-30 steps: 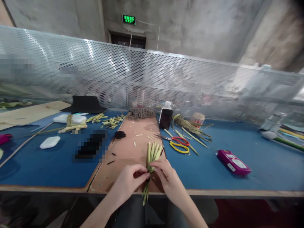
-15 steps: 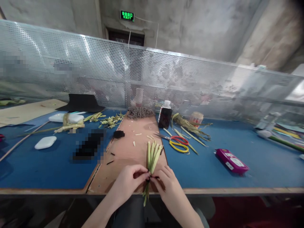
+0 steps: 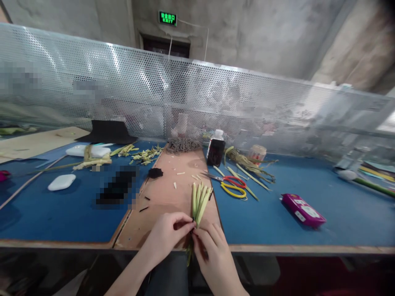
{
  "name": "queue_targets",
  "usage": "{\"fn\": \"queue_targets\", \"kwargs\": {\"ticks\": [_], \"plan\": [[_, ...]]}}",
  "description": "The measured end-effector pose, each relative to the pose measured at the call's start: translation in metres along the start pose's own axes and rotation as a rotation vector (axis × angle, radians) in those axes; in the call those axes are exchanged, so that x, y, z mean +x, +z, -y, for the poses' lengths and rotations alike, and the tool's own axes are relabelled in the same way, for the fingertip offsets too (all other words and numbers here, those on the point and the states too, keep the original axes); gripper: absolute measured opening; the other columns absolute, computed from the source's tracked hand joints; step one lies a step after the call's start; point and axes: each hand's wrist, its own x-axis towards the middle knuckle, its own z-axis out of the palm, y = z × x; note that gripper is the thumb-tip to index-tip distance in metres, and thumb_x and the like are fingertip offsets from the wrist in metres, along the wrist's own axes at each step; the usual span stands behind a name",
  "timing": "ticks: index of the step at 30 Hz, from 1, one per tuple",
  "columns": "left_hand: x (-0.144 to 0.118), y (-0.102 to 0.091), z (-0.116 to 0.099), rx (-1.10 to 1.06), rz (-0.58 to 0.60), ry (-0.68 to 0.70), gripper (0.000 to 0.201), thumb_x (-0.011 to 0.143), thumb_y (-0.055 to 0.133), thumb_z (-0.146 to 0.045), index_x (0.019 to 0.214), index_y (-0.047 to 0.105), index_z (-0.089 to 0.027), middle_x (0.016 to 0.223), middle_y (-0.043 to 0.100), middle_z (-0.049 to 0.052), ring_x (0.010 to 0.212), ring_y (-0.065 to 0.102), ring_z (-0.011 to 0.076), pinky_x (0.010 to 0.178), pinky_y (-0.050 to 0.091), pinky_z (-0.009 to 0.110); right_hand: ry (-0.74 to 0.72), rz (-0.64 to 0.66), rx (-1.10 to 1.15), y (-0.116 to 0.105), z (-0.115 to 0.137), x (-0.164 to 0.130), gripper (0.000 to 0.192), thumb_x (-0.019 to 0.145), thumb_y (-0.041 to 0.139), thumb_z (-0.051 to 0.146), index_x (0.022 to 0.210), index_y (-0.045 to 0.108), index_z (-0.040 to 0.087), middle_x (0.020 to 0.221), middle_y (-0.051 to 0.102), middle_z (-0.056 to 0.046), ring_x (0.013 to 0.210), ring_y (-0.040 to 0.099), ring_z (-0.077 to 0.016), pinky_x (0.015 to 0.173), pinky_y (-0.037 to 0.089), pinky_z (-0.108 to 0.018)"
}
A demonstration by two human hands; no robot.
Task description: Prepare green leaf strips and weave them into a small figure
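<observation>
A small bundle of pale green plant strips (image 3: 200, 202) stands fanned out above my hands, its thin ends hanging over the table's front edge. A dark string or tie (image 3: 193, 231) shows at its narrow waist, mostly hidden by fingertips. My left hand (image 3: 169, 235) pinches at this waist from the left, thumb against forefinger. From the right, my right hand (image 3: 212, 244) is closed at the same spot, its thumb and forefinger on the dark tie. Scissors (image 3: 231, 183) with red and yellow handles lie just beyond, to the right.
Cut strips (image 3: 253, 177), a dark bottle (image 3: 216, 152) and a purple packet (image 3: 302, 210) are on the right. A blurred black object (image 3: 117, 187), a white case (image 3: 61, 182) and a black clump (image 3: 155, 173) lie left. Perforated metal panels (image 3: 197, 94) stand behind.
My right hand has turned and drawn in closer to the bundle's waist, covering more of the lower ends. The dark string end beside its fingers no longer shows. My left hand stays at the waist.
</observation>
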Motion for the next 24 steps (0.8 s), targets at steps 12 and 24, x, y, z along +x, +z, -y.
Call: {"fn": "queue_targets", "kwargs": {"ticks": [12,24], "plan": [[0.001,-0.001,0.000,0.029,0.004,-0.003,0.024,0.082,0.052,-0.035,0.078,0.068,-0.017,0.075,0.070,0.002,0.071,0.061,0.0183,0.066,0.045,0.023,0.103,-0.021,0.086,0.007,-0.005,0.000,0.016,0.085,0.047,0.006,0.084,0.054,0.020,0.076,0.058,-0.004,0.072,0.050,-0.0198,0.063,0.042,-0.031],[-0.001,-0.002,0.000,0.000,0.004,-0.003,0.020,0.082,0.053,-0.032,0.077,0.067,-0.018,0.075,0.069,0.001,0.072,0.061,0.0167,0.068,0.044,0.022,0.233,0.015,-0.063,0.014,-0.004,0.006,0.013,0.080,0.052,0.009,0.087,0.056,0.018,0.080,0.056,-0.005,0.075,0.048,-0.0221,0.068,0.038,-0.035]]}}
